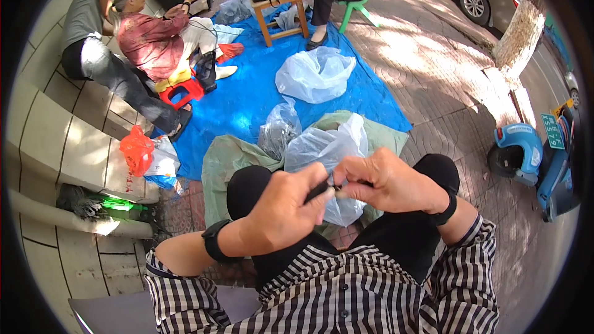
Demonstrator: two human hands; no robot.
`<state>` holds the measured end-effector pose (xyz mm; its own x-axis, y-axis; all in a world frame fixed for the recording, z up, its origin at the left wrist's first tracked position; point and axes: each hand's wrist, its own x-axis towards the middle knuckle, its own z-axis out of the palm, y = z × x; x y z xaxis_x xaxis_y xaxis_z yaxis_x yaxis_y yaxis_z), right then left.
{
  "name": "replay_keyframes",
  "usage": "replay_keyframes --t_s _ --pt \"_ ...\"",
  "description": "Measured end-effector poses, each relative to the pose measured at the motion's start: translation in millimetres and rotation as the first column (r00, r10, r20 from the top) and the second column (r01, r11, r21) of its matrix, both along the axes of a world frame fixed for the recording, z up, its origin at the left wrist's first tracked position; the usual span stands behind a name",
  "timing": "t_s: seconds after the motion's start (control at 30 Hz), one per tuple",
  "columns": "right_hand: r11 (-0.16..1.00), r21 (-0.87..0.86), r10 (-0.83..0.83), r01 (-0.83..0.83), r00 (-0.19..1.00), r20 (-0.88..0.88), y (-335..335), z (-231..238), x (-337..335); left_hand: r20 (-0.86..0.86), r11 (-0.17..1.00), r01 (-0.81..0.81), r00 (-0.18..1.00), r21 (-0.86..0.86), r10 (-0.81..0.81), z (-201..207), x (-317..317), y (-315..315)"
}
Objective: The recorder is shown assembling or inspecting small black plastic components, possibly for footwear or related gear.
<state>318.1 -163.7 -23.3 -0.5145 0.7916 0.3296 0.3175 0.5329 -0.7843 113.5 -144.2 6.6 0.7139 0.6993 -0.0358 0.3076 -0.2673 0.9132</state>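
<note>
My two hands meet above my lap, fingertips almost touching. In my left hand (286, 205) a small black piece (318, 191) is pinched between thumb and fingers; its kind is too small to tell. My right hand (387, 184) is closed in a pinch at the piece's end, and a bit of black shows between its fingers too. Just beyond the hands lies a clear plastic bag (331, 145) on a grey-green cloth sack (230, 156). Next to it stands a smaller clear bag (279, 128) with dark contents.
A blue tarp (247, 86) spreads ahead, bearing another clear bag (315, 75) and a wooden stool (278, 21). Several people sit around it, one on a red stool (182, 91). At left lie a red bag (137, 151) and a green bottle (124, 204). A blue scooter (520, 148) stands right.
</note>
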Motion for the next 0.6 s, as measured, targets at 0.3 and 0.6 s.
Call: replay_keyframes --t_s 0.3,0.6 --pt "0.995 -0.099 0.017 -0.008 0.996 0.092 -6.6 -9.4 10.8 0.036 0.980 0.057 0.997 0.192 -0.065 -34.2 7.5 -3.6" --pt "0.998 0.005 -0.063 0.063 0.993 0.098 -1.9 -18.8 11.2 0.107 0.997 0.023 0.994 0.074 -0.031 -47.8 10.8 4.3"
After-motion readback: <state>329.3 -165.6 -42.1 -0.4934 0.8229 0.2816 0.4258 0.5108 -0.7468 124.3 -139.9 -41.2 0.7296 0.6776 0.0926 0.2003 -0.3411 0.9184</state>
